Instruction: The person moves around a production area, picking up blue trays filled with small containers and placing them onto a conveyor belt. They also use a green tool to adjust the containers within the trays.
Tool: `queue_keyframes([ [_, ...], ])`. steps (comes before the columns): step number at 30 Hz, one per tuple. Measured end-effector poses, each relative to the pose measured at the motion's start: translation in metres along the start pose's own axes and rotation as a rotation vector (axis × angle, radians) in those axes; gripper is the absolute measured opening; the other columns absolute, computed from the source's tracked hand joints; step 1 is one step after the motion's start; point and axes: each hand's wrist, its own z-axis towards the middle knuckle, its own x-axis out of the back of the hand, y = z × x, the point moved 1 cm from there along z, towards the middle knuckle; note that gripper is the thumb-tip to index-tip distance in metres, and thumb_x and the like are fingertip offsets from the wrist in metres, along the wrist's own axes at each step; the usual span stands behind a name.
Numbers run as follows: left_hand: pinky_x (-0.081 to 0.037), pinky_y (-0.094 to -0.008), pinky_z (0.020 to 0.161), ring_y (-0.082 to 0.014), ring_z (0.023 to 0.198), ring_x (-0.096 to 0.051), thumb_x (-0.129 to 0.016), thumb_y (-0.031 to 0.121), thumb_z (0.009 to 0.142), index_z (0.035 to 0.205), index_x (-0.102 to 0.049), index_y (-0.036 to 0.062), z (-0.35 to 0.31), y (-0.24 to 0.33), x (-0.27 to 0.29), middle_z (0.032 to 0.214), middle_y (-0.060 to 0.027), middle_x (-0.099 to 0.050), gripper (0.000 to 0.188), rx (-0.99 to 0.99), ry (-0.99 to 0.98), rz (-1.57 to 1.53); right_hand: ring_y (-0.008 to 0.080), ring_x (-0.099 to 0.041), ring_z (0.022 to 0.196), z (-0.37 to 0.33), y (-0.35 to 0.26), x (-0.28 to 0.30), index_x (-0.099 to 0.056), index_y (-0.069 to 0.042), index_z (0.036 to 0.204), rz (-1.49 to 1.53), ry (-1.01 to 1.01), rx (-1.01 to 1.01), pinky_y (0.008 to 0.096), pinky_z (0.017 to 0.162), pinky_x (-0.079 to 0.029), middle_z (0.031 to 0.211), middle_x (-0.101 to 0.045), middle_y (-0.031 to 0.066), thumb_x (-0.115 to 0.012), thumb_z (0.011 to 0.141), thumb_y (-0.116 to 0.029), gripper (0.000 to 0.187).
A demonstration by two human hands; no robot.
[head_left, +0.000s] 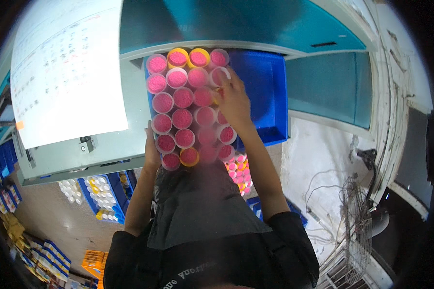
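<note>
Several round cups (183, 97) of pink granules stand packed in rows, mostly with whitish translucent walls and a few with yellow rims. They fill the left and middle part of a blue tray (270, 96). My left hand (152, 148) lies along the left side of the cups near the front, its fingers stretched out. Over the right-hand column reaches my right hand (232, 98), thumb and fingers down among the cups. Blur and the hand itself hide whether it grips one. A hazy pink smear covers some front cups.
A large written paper sheet (72, 77) lies left on the pale green bench (135, 96). Teal panels (246, 24) rise behind the tray. Below are a blue crate (103, 192) of white and yellow pots, more pink cups (238, 173), and orange crates (94, 260). Tangled wire (354, 216) is at right.
</note>
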Motion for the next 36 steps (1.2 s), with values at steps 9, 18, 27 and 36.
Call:
queue_keyframes([
  [9,-0.020,-0.0433,0.116,-0.0291,0.141,-0.027,-0.016,0.065,0.097,0.150,-0.020,0.0028,0.032,0.000,0.039,0.152,-0.0142,-0.033,0.081,0.089,-0.040,-0.167,0.0228,-0.063,0.074,-0.285,0.063,-0.048,-0.064,-0.002,0.102,0.535,-0.322,-0.883,0.0372,0.063,-0.048,0.083,-0.066,0.0107,-0.053,0.094,-0.020,0.023],
  [18,-0.037,-0.0441,0.108,-0.0294,0.130,-0.046,-0.029,0.068,0.094,0.143,-0.037,0.0041,0.021,0.001,0.021,0.143,-0.0130,-0.045,0.081,0.028,-0.104,0.179,0.0220,-0.058,0.101,-0.259,-0.008,-0.163,-0.051,-0.005,0.125,1.724,-0.346,-0.859,0.0340,0.082,-0.049,0.111,-0.060,0.0120,-0.059,0.080,0.000,0.046],
  [27,-0.033,-0.0473,0.110,-0.0323,0.130,-0.044,-0.035,0.076,0.087,0.145,-0.034,0.0051,-0.009,0.022,0.008,0.144,-0.0135,-0.044,0.092,0.201,-0.156,0.094,0.0251,-0.056,0.111,-0.283,-0.035,-0.155,-0.042,-0.008,0.131,1.921,-0.154,-0.707,0.0371,0.100,-0.047,0.121,-0.053,0.0128,-0.052,0.081,0.008,0.053],
  [36,-0.025,-0.0517,0.114,-0.0368,0.136,-0.035,-0.034,0.082,0.081,0.150,-0.025,0.0055,-0.096,-0.021,0.024,0.150,-0.0155,-0.036,0.103,0.398,-0.183,0.026,0.0203,-0.059,0.103,-0.379,-0.028,-0.128,-0.042,-0.012,0.127,1.790,0.000,-0.601,0.0365,0.092,-0.049,0.114,-0.055,0.0059,-0.053,0.081,0.000,0.049],
])
